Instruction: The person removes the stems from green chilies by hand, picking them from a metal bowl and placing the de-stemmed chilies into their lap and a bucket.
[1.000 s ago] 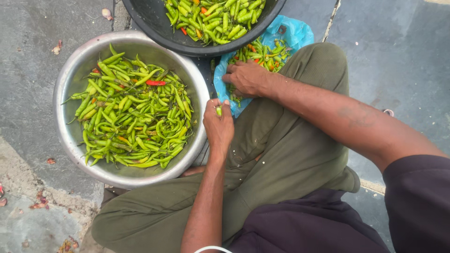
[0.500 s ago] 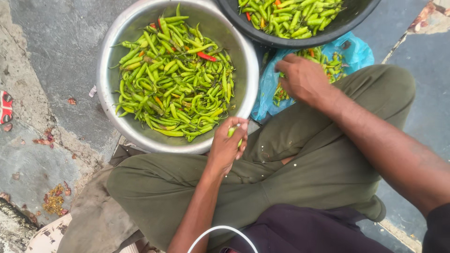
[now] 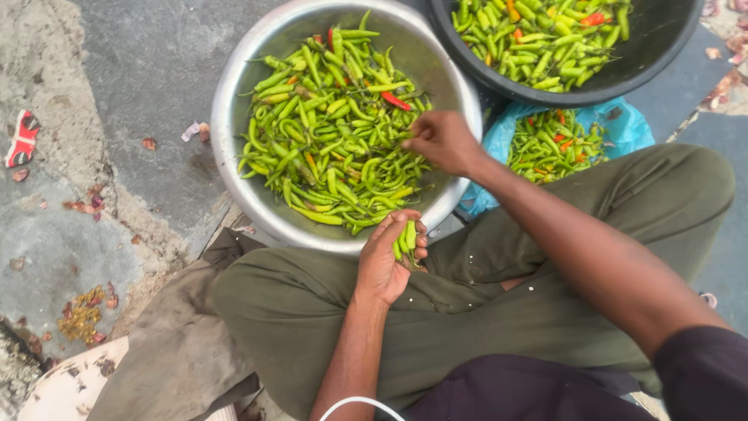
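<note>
Green chillies [image 3: 407, 236], a small bunch, gripped in the left hand [image 3: 387, 263], fingers curled round them with the tips poking out past the thumb, just at the near rim of the steel bowl [image 3: 234, 93] and above the lap in olive trousers [image 3: 499, 312]. Right hand [image 3: 440, 140] reaching over the same bowl, fingertips pinched together on a chilli at the right edge of the heap of green chillies in the bowl [image 3: 335, 132]; pinched shut, though too small to tell whether one pod or more between them. Heap mostly green and yellow-green, long thin pods lying every way, with a red chilli [image 3: 396, 101] near the middle right and another red bit near the top. Black tub [image 3: 647, 62] just behind and to the right of the steel bowl, rims close or touching, also loaded with green pods plus a few red and orange ones. Blue plastic bag [image 3: 627, 129] below the tub, beside the right knee, spread open with a further pile of chillies on it. Grey concrete ground [image 3: 140, 70] to the left, patchy and worn, with scattered scraps of chilli stalks and a small red-and-white wrapper [image 3: 23, 138] at the far left. Grey-brown cloth [image 3: 175, 343] under the left knee. Dark sleeve [image 3: 701, 374] at the lower right corner
</note>
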